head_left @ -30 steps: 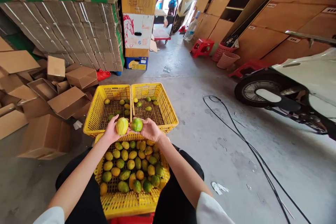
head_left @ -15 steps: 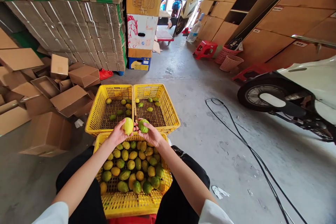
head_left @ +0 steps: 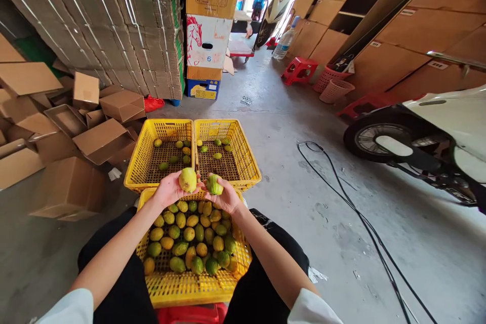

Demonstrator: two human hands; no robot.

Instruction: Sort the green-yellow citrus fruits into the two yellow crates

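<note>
My left hand [head_left: 169,191] is closed around a pale yellow lemon-like fruit [head_left: 187,180]. In my right hand [head_left: 229,197] rests a green fruit [head_left: 214,184], ribbed on its side, with my fingers curled around it. Both hands are close together above the far rim of the near yellow crate [head_left: 190,291]. That crate holds many green and yellow fruits [head_left: 189,234]. Beyond my hands, the far left crate [head_left: 132,172] and the far right crate [head_left: 248,164] stand side by side, each with several fruits on its slatted bottom.
Empty cardboard boxes [head_left: 100,142] lie heaped at the left, before stacked flattened cartons [head_left: 114,40]. A black cable [head_left: 353,205] runs across the floor at right, near a parked motorbike [head_left: 395,142]. A red stool [head_left: 299,71] and a pink basket [head_left: 336,90] stand farther back.
Both fruits have turned a little in my hands. My right hand has shifted slightly to the right, and its fingers have opened somewhat beneath the green fruit.
</note>
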